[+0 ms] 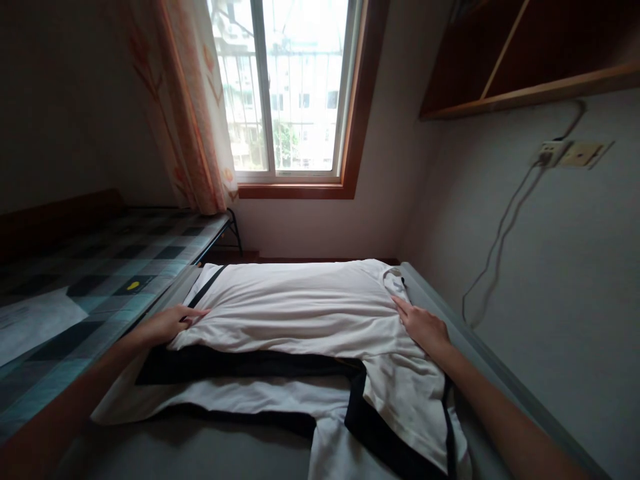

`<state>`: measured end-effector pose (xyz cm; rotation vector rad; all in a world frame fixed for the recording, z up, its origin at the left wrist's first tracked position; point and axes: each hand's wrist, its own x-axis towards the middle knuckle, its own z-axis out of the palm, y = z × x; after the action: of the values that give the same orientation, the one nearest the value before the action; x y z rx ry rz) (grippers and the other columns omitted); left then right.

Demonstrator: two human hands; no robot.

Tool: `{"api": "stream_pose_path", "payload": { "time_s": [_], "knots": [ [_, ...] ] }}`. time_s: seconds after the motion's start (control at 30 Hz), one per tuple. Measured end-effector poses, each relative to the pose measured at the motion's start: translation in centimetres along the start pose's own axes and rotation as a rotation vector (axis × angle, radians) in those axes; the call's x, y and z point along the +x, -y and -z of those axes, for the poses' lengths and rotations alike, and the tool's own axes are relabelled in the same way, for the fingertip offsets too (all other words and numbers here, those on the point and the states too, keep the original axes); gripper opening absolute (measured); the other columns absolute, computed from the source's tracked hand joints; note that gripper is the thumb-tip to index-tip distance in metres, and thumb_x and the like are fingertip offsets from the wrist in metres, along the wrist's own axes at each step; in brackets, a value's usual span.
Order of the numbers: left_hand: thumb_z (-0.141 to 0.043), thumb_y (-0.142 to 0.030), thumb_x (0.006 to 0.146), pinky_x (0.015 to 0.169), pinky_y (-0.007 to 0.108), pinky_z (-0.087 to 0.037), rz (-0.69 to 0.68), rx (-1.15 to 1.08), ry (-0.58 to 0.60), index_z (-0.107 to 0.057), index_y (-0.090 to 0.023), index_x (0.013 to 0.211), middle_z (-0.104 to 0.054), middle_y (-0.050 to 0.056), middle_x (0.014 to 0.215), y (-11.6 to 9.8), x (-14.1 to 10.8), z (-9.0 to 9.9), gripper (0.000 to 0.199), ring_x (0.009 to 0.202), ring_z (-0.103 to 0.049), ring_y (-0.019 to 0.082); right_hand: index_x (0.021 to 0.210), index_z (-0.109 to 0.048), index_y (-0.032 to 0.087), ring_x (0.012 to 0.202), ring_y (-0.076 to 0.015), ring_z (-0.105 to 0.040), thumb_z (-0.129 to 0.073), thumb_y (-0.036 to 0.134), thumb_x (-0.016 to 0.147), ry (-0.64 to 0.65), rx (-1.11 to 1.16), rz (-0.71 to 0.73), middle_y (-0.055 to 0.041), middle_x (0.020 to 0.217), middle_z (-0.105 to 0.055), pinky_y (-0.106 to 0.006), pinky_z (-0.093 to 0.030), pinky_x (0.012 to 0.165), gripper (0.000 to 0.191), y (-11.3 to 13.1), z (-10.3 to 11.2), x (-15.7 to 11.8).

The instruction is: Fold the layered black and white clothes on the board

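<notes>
A white shirt (300, 293) with black bands lies sideways across a grey surface (210, 450), its far part folded over and wrinkled lengthwise. The collar end (395, 283) is at the right. A white sleeve (405, 400) with a black stripe hangs toward me on the near right. At the left, my left hand (173, 323) pinches the hem edge, index finger along the cloth. Near the collar, my right hand (425, 328) grips the shirt's shoulder, fingers pressed together on the fabric; its thumb is hidden.
On the left is a bed with a checked cover (165, 253) and a sheet of paper (40, 323). A curtain (185, 113) hangs beside the window (295, 100). A cord (495, 247) runs down the right wall from a socket (553, 152), below a wooden shelf (530, 90).
</notes>
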<state>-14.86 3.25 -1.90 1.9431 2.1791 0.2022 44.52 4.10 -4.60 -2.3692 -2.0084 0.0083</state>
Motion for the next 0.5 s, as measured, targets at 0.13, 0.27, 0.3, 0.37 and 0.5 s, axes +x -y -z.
{"api": "stream_pose_path", "payload": {
  "time_s": [0.13,0.27,0.3,0.37,0.5],
  "knots": [
    [-0.055,-0.054,0.075,0.090,0.035,-0.052,-0.034,-0.074,0.059,-0.072,-0.029,0.122,-0.074,0.003,0.117,0.3,-1.4,-0.5,0.055,0.111,-0.066,0.032,0.147,-0.048,0.032,0.099,-0.0313,-0.069,-0.026,0.043,0.101,-0.049,0.021,-0.003,-0.0138,0.117,-0.071,-0.042,-0.052,0.081,0.052,-0.4,-0.1,-1.0],
    [-0.046,-0.060,0.083,0.093,0.038,-0.050,0.061,-0.026,-0.054,-0.057,-0.022,0.141,-0.067,0.011,0.130,0.5,-3.0,-1.0,0.070,0.115,-0.064,0.033,0.144,-0.054,0.026,0.104,-0.0326,-0.068,-0.040,0.044,0.096,-0.121,0.211,-0.030,-0.0146,0.119,-0.071,-0.044,-0.052,0.086,0.053,-1.6,-1.0,-0.4],
    [-0.046,-0.064,0.082,0.093,0.041,-0.050,0.121,0.002,-0.083,-0.053,-0.021,0.143,-0.066,0.014,0.130,0.6,-3.4,-1.0,0.075,0.115,-0.064,0.036,0.141,-0.057,0.025,0.107,-0.0319,-0.067,-0.046,0.045,0.093,-0.156,0.315,-0.023,-0.0137,0.119,-0.071,-0.043,-0.052,0.089,0.053,-2.2,-1.3,-0.1],
    [-0.050,-0.071,0.077,0.093,0.046,-0.050,0.214,0.024,-0.127,-0.049,-0.020,0.145,-0.065,0.017,0.131,0.8,-3.9,-1.0,0.086,0.116,-0.062,0.040,0.131,-0.065,0.021,0.111,-0.0296,-0.065,-0.054,0.047,0.086,-0.244,0.573,0.037,-0.0116,0.120,-0.072,-0.039,-0.052,0.092,0.053,-3.4,-2.0,0.6],
    [-0.062,-0.068,0.064,0.099,0.040,-0.049,0.098,-0.161,-0.143,-0.058,-0.015,0.131,-0.065,0.016,0.130,1.5,-3.9,-0.1,0.085,0.117,-0.062,0.035,0.119,-0.071,0.017,0.105,-0.0296,-0.067,-0.065,0.055,0.073,-0.382,0.900,0.150,-0.0119,0.117,-0.072,-0.041,-0.053,0.091,0.060,-5.6,-2.7,1.6]
  ]
}}
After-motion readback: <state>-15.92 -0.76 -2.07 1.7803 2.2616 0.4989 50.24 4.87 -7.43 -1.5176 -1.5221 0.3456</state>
